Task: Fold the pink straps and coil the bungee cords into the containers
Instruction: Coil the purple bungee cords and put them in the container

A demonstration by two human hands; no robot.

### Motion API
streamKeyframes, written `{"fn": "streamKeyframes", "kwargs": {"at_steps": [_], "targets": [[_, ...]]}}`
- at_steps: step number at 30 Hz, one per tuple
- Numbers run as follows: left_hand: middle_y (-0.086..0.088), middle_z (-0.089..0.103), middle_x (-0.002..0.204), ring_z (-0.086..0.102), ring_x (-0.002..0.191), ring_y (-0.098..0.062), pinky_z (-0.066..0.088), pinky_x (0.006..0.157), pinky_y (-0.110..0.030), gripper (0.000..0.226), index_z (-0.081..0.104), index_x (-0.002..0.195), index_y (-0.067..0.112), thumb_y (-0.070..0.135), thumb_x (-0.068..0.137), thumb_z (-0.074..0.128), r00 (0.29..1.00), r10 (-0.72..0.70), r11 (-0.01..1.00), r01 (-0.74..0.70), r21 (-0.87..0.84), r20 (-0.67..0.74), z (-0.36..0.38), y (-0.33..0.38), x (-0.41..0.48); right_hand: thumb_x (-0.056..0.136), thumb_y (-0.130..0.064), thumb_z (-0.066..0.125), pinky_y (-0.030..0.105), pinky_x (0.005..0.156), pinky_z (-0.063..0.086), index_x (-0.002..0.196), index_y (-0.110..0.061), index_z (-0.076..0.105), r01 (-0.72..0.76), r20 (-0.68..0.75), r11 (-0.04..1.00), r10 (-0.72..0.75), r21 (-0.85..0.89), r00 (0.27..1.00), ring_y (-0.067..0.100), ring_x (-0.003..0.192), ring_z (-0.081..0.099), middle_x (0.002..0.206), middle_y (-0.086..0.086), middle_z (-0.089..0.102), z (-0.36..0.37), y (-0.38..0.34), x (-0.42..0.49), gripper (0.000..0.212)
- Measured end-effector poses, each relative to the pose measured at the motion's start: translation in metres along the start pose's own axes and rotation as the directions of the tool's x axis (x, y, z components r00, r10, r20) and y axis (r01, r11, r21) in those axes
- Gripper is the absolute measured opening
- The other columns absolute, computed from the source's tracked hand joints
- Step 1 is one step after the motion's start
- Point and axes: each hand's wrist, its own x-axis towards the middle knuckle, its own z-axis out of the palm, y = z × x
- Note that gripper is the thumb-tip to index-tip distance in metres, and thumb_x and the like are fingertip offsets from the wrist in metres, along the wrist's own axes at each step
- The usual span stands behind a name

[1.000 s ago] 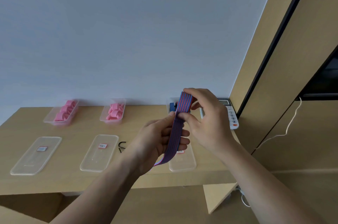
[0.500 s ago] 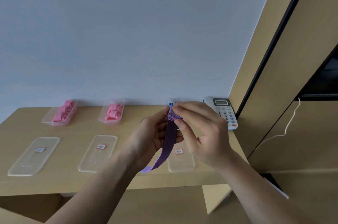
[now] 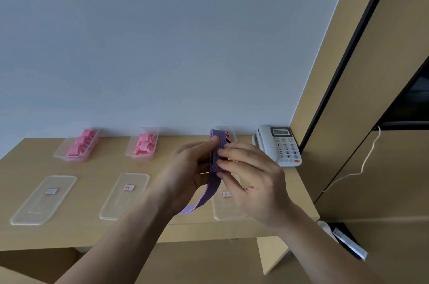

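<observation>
1. nearest me, two bare forearms rise from the bottom edge and meet above the right part of the wooden tabletop.
2. the left hand grips the striped bungee cord, thumb pressed near the top of the wound part and fingers curled behind it.
3. the right hand pinches the same coil from the other side, its fingertips curled across the striped face.
4. the cord is a flat band, blue with red stripes. its wound part stands upright between the two hands, held in the air, and its loose end hangs down and to the left. whether that end touches the tabletop i cannot tell.
5. three clear lids lie flat in a row along the front: the left lid, the middle lid and the right lid, which is partly hidden by the right hand. each carries a small red-edged label.
6. further back, by the wall, the left container and the middle container each hold rolled pink straps.
7. a third container shows just behind the top of the coil.
8. right of it sits a white telephone, with a wooden cabinet beyond.
</observation>
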Motion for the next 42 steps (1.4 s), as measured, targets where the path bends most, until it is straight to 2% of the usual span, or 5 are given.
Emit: {"fn": "streamKeyframes", "kwargs": {"at_steps": [12,15,21,29,42], "targets": [[-0.008,0.07,0.085,0.065,0.073,-0.019,0.058,0.064,-0.032,0.024,0.081,0.099,0.011,0.028,0.088,0.068,0.997,0.037,0.999,-0.037,0.004,0.062,-0.006,-0.001,-0.003,0.079,-0.003,0.082,0.037,0.087,0.054,0.086,-0.002,0.079,-0.027,0.028,0.999,0.026,0.032,0.999,0.024,0.099,0.068,0.103,0.008,0.074,-0.005,-0.006,0.009,0.008],[-0.014,0.076,0.1,0.071,0.084,-0.023,0.062,0.075,-0.039,0.025,0.081,0.1,0.009,0.028,0.089,0.067,0.995,0.04,0.999,-0.041,0.008,0.092,-0.007,-0.001,-0.003,0.078,-0.01,0.082,0.038,0.094,0.051,0.111,-0.007,0.074,-0.206,-0.007,0.978,0.206,0.007,0.978,0.022,0.11,0.065,0.117,0.006,0.069,-0.013,-0.007,0.02,0.034],[-0.016,0.075,0.114,0.07,0.091,-0.024,0.062,0.08,-0.04,0.03,0.078,0.108,0.008,0.028,0.091,0.065,0.994,0.057,0.995,-0.065,0.078,0.097,-0.004,-0.003,-0.005,0.08,-0.008,0.08,0.042,0.1,0.05,0.138,-0.021,0.056,-0.684,0.393,0.707,0.586,0.178,0.709,0.011,0.116,0.061,0.123,-0.006,0.067,-0.02,-0.003,0.036,0.064],[-0.031,0.069,0.119,0.072,0.108,-0.041,0.062,0.082,-0.046,0.041,0.078,0.111,0.007,0.043,0.096,0.067,0.999,0.031,0.997,-0.032,0.069,0.013,-0.001,-0.008,-0.01,0.077,-0.012,0.083,0.028,0.102,0.047,0.135,-0.026,0.06,-0.629,0.286,0.77,0.582,0.11,0.762,0.005,0.117,0.058,0.127,-0.006,0.062,-0.019,-0.005,0.042,0.064],[-0.025,0.077,0.1,0.077,0.081,-0.035,0.062,0.065,-0.037,0.063,0.082,0.091,0.009,0.069,0.083,0.065,0.997,-0.079,0.996,0.08,0.035,-0.016,0.004,-0.008,-0.01,0.073,-0.002,0.083,0.027,0.093,0.047,0.125,-0.012,0.064,-0.354,0.064,0.935,0.354,-0.006,0.933,0.018,0.108,0.06,0.113,-0.005,0.065,-0.018,0.001,0.045,0.056]]}}
